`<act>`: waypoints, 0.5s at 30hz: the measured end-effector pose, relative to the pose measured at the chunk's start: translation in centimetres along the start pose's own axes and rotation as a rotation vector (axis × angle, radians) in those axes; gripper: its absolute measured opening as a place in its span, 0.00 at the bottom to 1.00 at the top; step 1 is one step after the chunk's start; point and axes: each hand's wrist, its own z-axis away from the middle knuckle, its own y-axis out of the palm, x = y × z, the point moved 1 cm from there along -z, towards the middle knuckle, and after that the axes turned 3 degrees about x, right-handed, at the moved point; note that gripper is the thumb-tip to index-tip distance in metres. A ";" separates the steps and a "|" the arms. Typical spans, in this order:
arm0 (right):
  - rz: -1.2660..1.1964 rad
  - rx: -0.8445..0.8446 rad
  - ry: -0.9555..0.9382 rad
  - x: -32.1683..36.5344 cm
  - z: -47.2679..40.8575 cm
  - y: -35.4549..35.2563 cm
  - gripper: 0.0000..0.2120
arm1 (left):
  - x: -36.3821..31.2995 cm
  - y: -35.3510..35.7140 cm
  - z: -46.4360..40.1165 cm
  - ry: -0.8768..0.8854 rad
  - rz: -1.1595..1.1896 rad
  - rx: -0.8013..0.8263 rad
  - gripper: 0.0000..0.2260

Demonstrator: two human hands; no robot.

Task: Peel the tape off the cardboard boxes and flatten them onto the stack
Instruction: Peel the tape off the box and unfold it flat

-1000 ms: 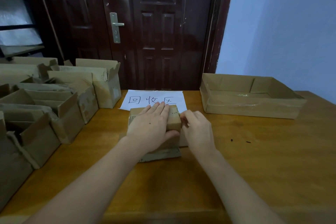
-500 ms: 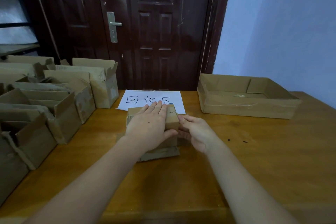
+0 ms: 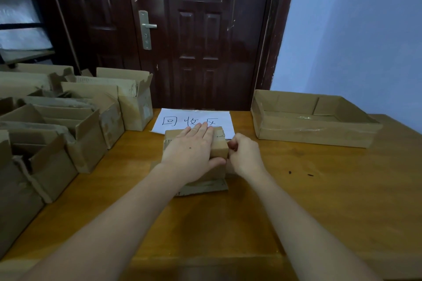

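The wooden table carries open cardboard boxes far left of the fingers and a shallow tray box to their right. Under the flat, straight fingers of the left hand sits the small closed box, on flattened cardboard. The right hand has curled fingers at the box's right edge; whether they pinch tape, I cannot tell. Beyond the fingertips lies a white paper.

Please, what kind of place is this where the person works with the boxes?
Probably a small indoor sorting or recycling corner, not a factory: a wooden table before a dark door, many opened cardboard boxes at the left, and a handwritten paper sign.
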 end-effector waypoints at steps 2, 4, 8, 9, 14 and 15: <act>-0.274 0.055 0.057 -0.3 0.1 -0.5 0.02 | 0.0 0.0 0.0 -0.003 0.000 -0.009 0.45; -0.549 0.163 0.128 -0.4 0.4 -1.3 0.05 | 0.0 0.0 0.0 -0.006 0.004 -0.011 0.45; -0.680 0.302 0.221 -0.8 0.6 -2.4 0.07 | 0.0 -0.1 0.0 0.000 0.004 -0.015 0.45; -0.664 0.292 0.236 -0.8 0.6 -2.4 0.07 | 0.0 0.0 0.0 0.002 0.004 -0.016 0.45; -0.740 0.248 0.370 -1.2 0.5 -1.5 0.08 | 0.4 0.0 0.0 0.028 0.007 -0.014 0.45; -0.619 0.206 0.354 -1.5 0.5 -1.2 0.07 | 0.5 0.0 0.0 0.041 0.008 -0.014 0.45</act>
